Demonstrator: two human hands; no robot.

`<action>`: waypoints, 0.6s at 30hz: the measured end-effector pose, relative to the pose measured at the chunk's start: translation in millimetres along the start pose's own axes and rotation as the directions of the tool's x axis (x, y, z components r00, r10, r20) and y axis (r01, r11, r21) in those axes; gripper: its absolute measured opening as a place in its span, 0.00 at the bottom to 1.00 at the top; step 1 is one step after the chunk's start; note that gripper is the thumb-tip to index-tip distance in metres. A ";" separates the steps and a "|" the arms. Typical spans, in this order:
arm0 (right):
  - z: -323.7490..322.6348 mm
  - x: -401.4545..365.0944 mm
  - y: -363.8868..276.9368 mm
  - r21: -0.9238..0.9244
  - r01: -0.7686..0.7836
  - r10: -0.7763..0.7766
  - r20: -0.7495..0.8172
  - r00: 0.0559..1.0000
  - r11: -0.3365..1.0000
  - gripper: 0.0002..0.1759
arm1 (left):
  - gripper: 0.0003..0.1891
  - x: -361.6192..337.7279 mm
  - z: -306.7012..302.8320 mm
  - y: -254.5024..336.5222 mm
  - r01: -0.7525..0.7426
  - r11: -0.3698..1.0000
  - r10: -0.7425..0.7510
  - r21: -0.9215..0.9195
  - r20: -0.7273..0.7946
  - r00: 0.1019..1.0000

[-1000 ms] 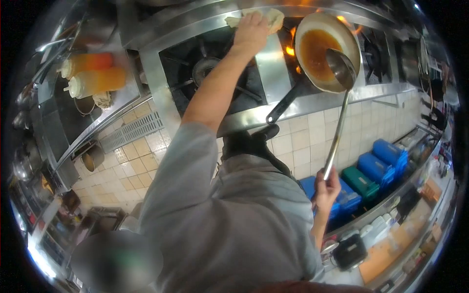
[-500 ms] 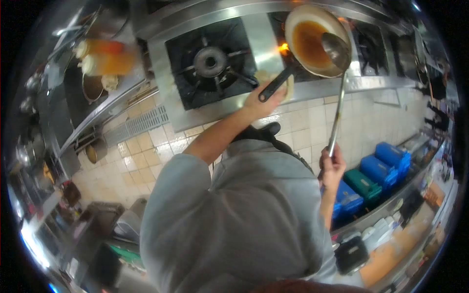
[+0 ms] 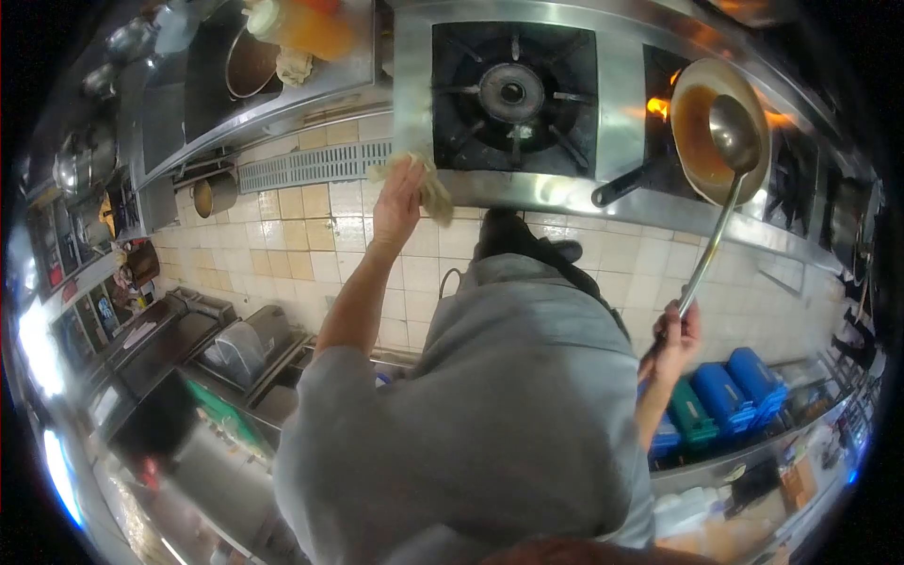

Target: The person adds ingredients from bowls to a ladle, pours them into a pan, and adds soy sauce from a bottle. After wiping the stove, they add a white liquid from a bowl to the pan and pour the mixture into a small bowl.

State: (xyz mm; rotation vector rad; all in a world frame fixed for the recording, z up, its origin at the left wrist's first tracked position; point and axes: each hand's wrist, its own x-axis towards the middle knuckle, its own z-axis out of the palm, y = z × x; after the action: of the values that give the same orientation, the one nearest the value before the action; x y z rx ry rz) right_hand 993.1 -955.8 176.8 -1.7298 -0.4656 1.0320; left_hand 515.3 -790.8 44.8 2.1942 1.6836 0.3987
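Note:
My right hand [image 3: 676, 337] is closed around the handle of a long metal ladle [image 3: 733, 132], whose bowl rests in or just over a frying pan. Brown liquid [image 3: 695, 141] shows inside that pan [image 3: 753, 104], which stands over a burner with flame [image 3: 657, 107] beside it; its black handle [image 3: 621, 186] points down and left, untouched. Away to the left, my left hand [image 3: 397, 205] grips a pale folded cloth [image 3: 431, 193] above the floor, near the stove's front left corner.
A bare burner [image 3: 511, 92] lies left of the pan. On the left counter stand a squeeze bottle of orange liquid [image 3: 306, 30] and a pot [image 3: 252, 64]. Another pot [image 3: 215, 194] sits low by the floor drain [image 3: 311, 165]. Blue bins [image 3: 723, 397] and a green bin [image 3: 692, 414] stand behind, right.
My left hand has let go of the pan handle and swung left with the cloth. My right hand keeps the ladle at the pan. The whole view has turned leftward.

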 end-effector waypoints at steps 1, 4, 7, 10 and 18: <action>3.6 2.0 -2.0 -0.013 -0.005 0.005 -0.012 1.000 1.000 0.22 | 0.25 16.4 0.9 -3.3 0.038 0.999 -0.037 0.010 -0.049 0.998; 12.3 2.0 -4.0 -0.014 -0.014 0.014 -0.046 0.999 1.000 0.22 | 0.27 83.1 -4.4 -10.8 0.064 0.998 -0.062 0.021 -0.097 0.993; 23.4 2.1 -8.4 0.000 -0.005 0.005 -0.075 0.997 1.000 0.22 | 0.26 163.3 -3.3 -34.4 -0.067 0.993 0.079 0.095 -0.129 0.988; 33.0 0.9 -9.3 -0.016 0.021 -0.023 -0.127 0.992 1.000 0.22 | 0.23 237.4 -17.0 -23.5 -0.049 0.986 0.064 0.160 -0.089 0.994; 28.4 3.5 -24.2 -0.058 0.000 -0.014 -0.240 0.971 0.998 0.23 | 0.23 326.7 0.9 -39.7 -0.019 0.986 0.037 0.163 -0.112 0.993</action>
State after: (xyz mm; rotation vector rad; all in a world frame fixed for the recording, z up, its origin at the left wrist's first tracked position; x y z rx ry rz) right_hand 975.8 -927.5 194.0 -1.8752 -0.3491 0.7971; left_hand 564.8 -465.7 30.7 2.3541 1.8047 0.4158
